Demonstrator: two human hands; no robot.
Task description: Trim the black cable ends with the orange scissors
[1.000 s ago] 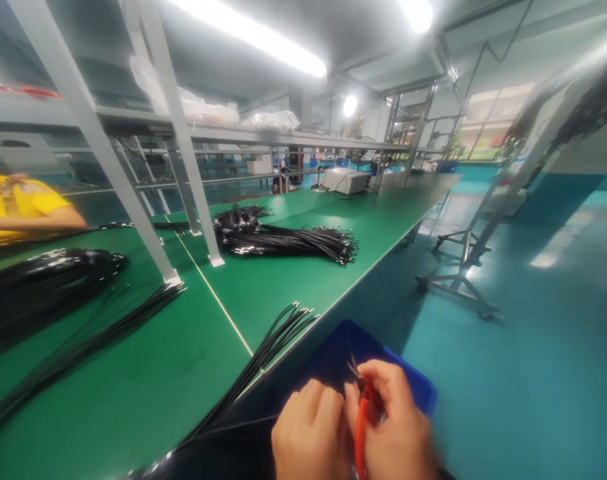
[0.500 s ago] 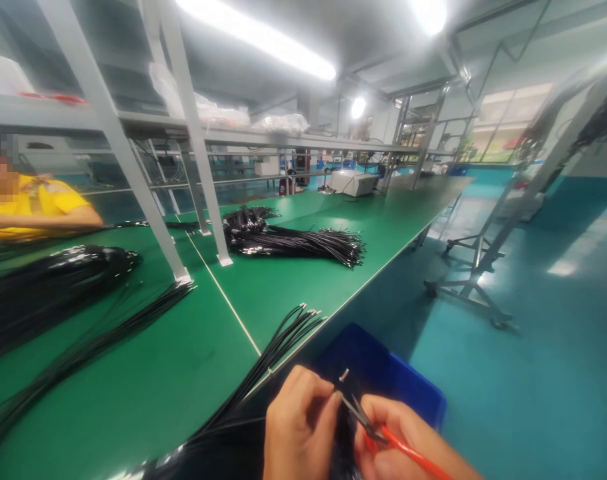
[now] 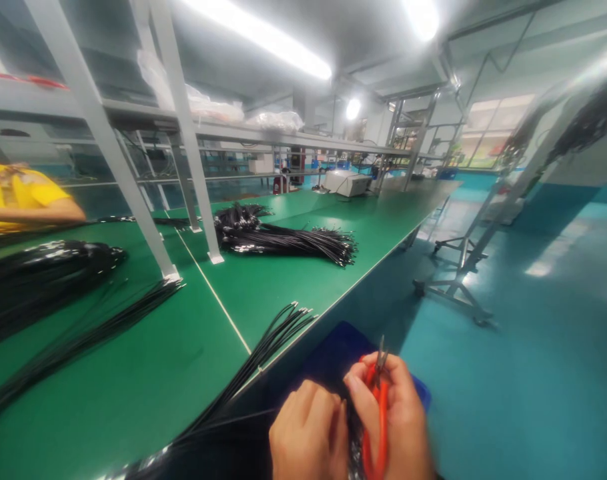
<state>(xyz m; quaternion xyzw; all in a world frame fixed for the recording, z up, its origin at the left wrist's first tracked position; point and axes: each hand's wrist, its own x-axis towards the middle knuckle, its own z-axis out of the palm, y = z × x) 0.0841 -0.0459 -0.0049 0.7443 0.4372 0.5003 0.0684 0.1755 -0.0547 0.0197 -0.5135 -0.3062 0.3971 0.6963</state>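
My left hand (image 3: 308, 430) is closed, fingers curled in, above the blue bin near the bottom of the view. A thin black cable (image 3: 243, 424) runs into it from the left; the part inside the fingers is hidden. Just beside it, my right hand (image 3: 393, 407) grips red-handled pliers (image 3: 382, 420), their pointed metal jaws upward. The right thumb and fingertips come close to the left hand; whether they touch the cable I cannot tell. Several black cables with pale metal ends (image 3: 283, 330) lie over the table edge, left of my hands.
A blue bin (image 3: 341, 343) stands below my hands. On the green table (image 3: 208, 333) lie black cable bundles (image 3: 293, 243) and a large coil (image 3: 48, 287). Shelf posts (image 3: 203, 193) rise from the tabletop. A person in yellow (image 3: 28, 197) sits left. A wheeled rack (image 3: 453, 287) stands right.
The pliers have swung from pointing left at the left hand's fingertips to pointing upward. My right hand has risen, and the metal cable end above the left fingertips no longer shows.
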